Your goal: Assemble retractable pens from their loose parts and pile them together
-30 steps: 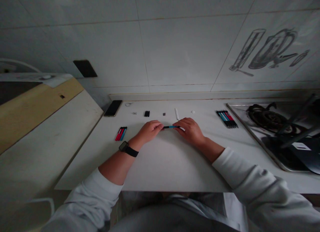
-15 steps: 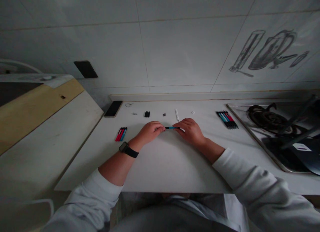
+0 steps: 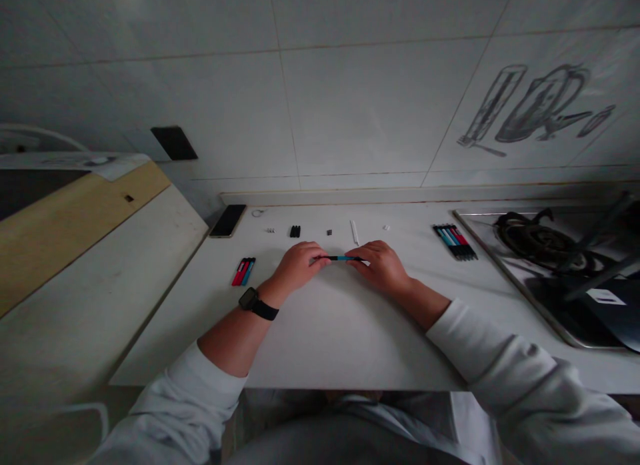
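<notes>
While pinching 1 blue-and-black pen (image 3: 341,258) between left hand (image 3: 299,261) and right hand (image 3: 381,263), spans mid counter (image 3: 345,338), partly hiding both ends. To the left, shows 3 coloured barrels (image 3: 245,271) and 1 phone (image 3: 229,221); to the right, pens (image 3: 454,241), count unclear, beside 1 stove (image 3: 545,241). Has white rods (image 3: 355,232) just beyond right hand.

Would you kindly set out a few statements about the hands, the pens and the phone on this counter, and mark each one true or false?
1. The left hand and right hand grip the same pen. True.
2. The stretch of that pen between the hands is red. False: it is black and blue.
3. The left wrist is bare. False: it wears a dark watch.
4. A row of pens lies beside the stove. True.
5. The phone lies left of the small black pieces. True.
6. The phone touches the stove. False: much of the counter lies between them.
</notes>
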Demonstrator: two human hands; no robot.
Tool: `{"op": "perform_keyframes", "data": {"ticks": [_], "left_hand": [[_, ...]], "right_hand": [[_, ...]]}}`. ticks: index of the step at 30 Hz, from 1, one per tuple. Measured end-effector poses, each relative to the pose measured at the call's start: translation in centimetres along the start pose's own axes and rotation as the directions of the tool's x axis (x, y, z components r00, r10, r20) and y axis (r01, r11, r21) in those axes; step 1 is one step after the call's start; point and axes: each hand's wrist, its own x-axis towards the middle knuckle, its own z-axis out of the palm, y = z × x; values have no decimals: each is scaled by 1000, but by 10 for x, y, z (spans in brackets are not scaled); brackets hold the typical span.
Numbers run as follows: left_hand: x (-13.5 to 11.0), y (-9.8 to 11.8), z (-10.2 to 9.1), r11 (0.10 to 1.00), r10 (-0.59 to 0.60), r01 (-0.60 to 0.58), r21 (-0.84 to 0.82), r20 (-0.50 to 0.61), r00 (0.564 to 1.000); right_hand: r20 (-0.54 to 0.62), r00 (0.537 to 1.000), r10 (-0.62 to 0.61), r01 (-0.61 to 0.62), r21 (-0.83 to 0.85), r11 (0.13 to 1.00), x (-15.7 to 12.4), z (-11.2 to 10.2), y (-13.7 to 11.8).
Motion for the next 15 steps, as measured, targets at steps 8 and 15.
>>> {"op": "perform_keyframes", "data": {"ticks": [8, 15], "left_hand": [[0, 2, 0, 998, -4, 3, -55, -33, 999], [-3, 4, 2, 983, 54, -23, -182, 168, 984]], "right_hand": [[58, 883, 466, -397, 622, 675, 6, -11, 7], [292, 755, 587, -390, 920, 45, 12, -10, -4]]}}
